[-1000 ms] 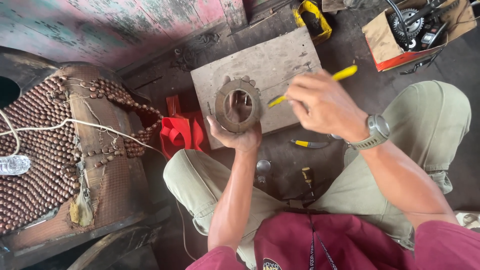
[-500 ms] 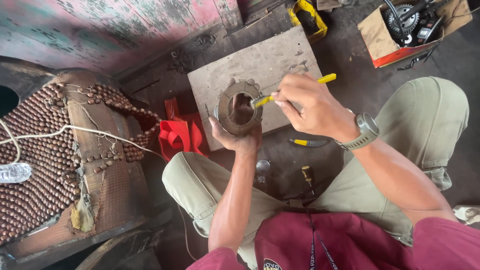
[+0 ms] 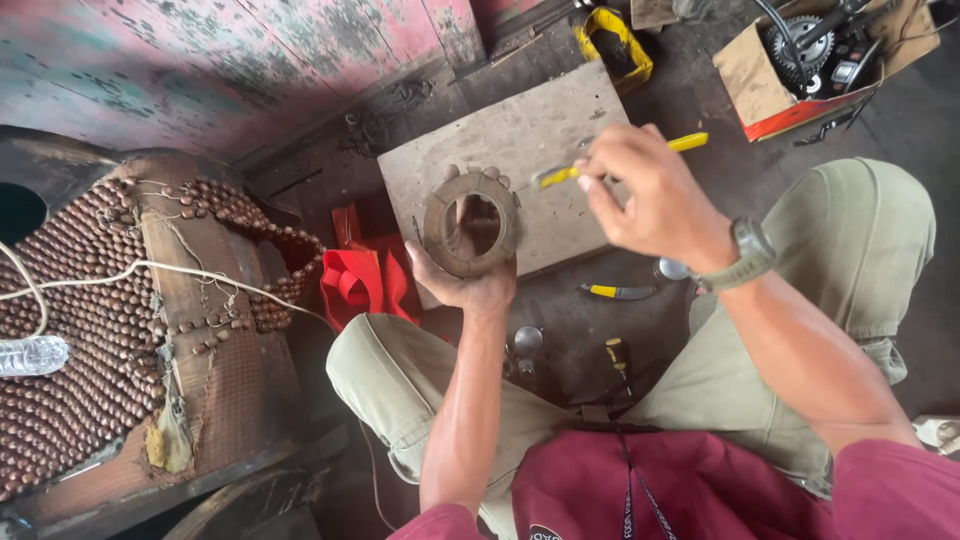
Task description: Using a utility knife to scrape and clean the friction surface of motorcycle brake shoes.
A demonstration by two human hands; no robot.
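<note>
Left grip [image 3: 465, 285] — toothed ring [image 3: 470, 225]

A metal ring [image 3: 470, 224] sits in the left hand [image 3: 462, 280], above a board [image 3: 510, 150], left of the right hand [image 3: 650, 195].

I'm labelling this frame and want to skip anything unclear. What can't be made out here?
Head view only:
- Tip of the yellow tool: blurred, partly hidden by the right hand.
- Back of the toothed ring: hidden by the ring itself and the left hand.
- Cardboard box contents: cut off by the top edge.
</note>
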